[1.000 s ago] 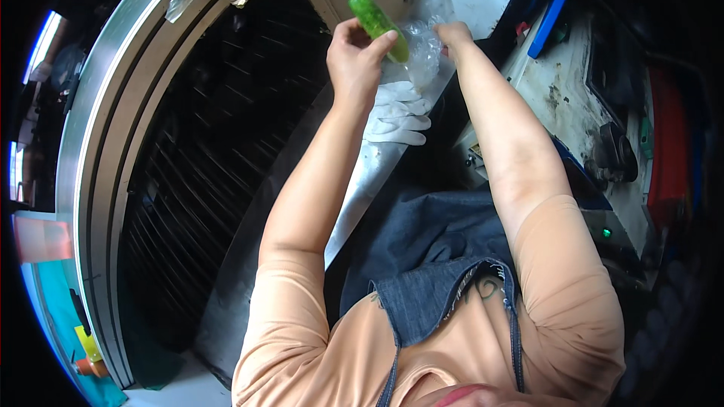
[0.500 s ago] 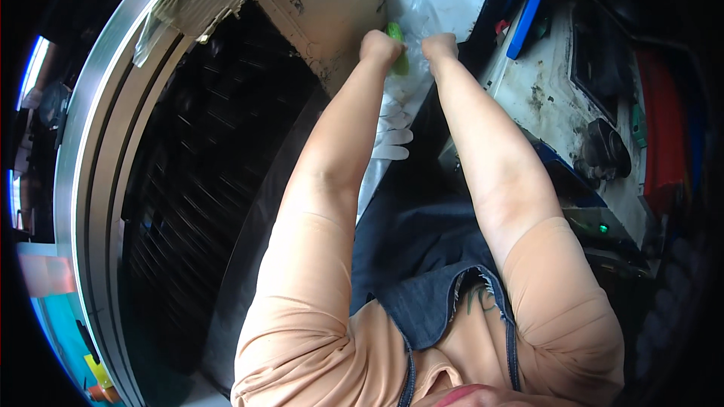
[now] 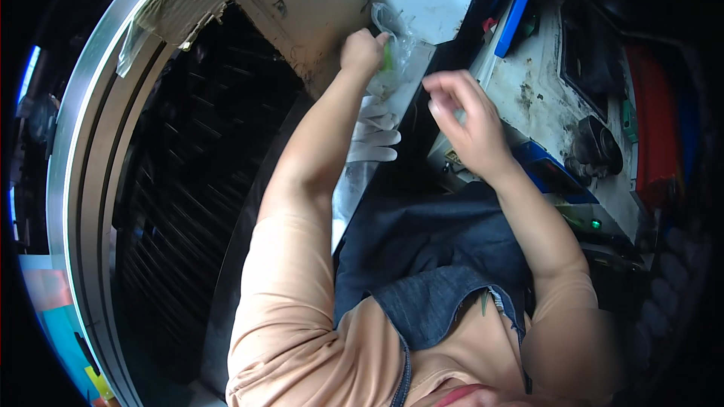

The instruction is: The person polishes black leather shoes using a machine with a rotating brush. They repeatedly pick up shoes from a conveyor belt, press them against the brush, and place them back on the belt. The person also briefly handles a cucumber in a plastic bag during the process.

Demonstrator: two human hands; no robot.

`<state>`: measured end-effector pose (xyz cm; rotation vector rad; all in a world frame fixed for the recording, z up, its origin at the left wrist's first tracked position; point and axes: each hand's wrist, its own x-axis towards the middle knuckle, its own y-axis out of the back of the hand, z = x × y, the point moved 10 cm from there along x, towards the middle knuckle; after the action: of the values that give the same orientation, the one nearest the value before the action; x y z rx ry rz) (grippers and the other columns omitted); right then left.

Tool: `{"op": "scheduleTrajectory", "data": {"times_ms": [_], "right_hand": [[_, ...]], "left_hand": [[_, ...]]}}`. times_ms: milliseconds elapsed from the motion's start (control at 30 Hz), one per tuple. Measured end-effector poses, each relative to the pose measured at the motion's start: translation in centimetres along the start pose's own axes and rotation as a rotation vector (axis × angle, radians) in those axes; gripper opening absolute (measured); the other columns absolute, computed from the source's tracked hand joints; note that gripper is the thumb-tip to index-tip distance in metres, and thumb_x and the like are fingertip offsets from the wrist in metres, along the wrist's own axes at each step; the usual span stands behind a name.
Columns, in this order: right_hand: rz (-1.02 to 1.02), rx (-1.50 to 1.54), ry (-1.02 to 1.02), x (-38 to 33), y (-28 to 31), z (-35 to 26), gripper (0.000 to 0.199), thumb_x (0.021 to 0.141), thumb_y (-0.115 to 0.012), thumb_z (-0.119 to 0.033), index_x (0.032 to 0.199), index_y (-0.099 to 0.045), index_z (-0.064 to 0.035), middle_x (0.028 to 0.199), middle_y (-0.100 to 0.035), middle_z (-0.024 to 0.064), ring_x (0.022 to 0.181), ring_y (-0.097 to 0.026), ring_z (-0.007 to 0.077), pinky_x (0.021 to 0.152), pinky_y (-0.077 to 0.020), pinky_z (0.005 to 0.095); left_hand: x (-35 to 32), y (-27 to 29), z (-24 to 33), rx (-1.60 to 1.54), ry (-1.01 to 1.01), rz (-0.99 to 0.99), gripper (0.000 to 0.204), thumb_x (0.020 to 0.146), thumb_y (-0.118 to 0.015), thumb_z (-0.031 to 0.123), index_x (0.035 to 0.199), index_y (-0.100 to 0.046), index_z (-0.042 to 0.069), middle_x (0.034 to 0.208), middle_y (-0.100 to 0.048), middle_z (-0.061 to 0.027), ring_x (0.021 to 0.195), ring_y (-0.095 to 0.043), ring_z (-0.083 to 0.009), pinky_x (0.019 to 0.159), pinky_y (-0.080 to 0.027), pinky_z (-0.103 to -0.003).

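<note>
At the far end of the narrow white ledge, my left hand [image 3: 363, 54] is closed at the edge of a clear plastic bag [image 3: 405, 41]. Something bright green [image 3: 389, 59] shows beside its fingers, partly hidden by them and by the film; its kind cannot be made out. My right hand [image 3: 471, 122] is apart from the bag, lifted nearer to me, with bent, loosely spread fingers and nothing in them. Close below my left hand lies a white glove [image 3: 375, 138], its fingers pointing right, partly covered by my left forearm.
Worn cardboard [image 3: 309, 7] stands behind my left hand. On the left are a dark ribbed conveyor [image 3: 204, 158] and its curved metal rail [image 3: 64, 151]. A stained white machine [image 3: 532, 79] with a blue bar [image 3: 520, 4] and a black knob [image 3: 596, 147] is at the right.
My right hand has let go of the plastic bag and drawn back toward me, its fingers opening. My left hand stays at the bag, and the whole view has shifted slightly.
</note>
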<state>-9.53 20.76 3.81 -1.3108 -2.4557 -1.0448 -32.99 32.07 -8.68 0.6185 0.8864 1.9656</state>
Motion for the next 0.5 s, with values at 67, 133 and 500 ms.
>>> {"op": "scheduleTrajectory", "data": {"times_ms": [67,133,500], "right_hand": [[-0.138,-0.089,0.004,-4.6,1.6,-3.1,0.023,0.087,-0.061,0.001,0.11,-0.061,-0.0017,0.103,-0.061,0.0123,0.09,-0.063,0.0252,0.08,-0.0521,0.0376],[-0.142,-0.272,0.188,-9.3,3.5,-4.6,0.024,0.085,-0.063,0.001,0.109,-0.062,-0.0021,0.102,-0.061,0.0147,0.091,-0.063,0.0303,0.08,-0.0519,0.0392],[-0.067,-0.369,-0.2,-24.0,8.5,1.8,0.028,0.082,-0.064,0.002,0.11,-0.062,-0.0015,0.102,-0.06,0.0144,0.087,-0.061,0.0304,0.078,-0.0508,0.039]], "left_hand": [[-2.5,3.5,0.8,-0.062,-0.23,0.232,0.032,0.088,-0.069,0.031,0.099,-0.07,0.001,0.099,-0.068,-0.0209,0.093,-0.067,-0.0371,0.083,-0.052,-0.045],[-6.9,7.1,0.9,-0.189,-0.334,0.249,0.023,0.086,-0.071,0.022,0.1,-0.071,0.003,0.088,-0.067,-0.016,0.085,-0.066,-0.031,0.078,-0.052,-0.039],[-28.3,10.0,-13.6,-0.241,0.11,0.195,0.013,0.091,-0.066,0.014,0.095,-0.07,0.001,0.074,-0.065,-0.0123,0.068,-0.063,-0.0186,0.067,-0.05,-0.032]]}}
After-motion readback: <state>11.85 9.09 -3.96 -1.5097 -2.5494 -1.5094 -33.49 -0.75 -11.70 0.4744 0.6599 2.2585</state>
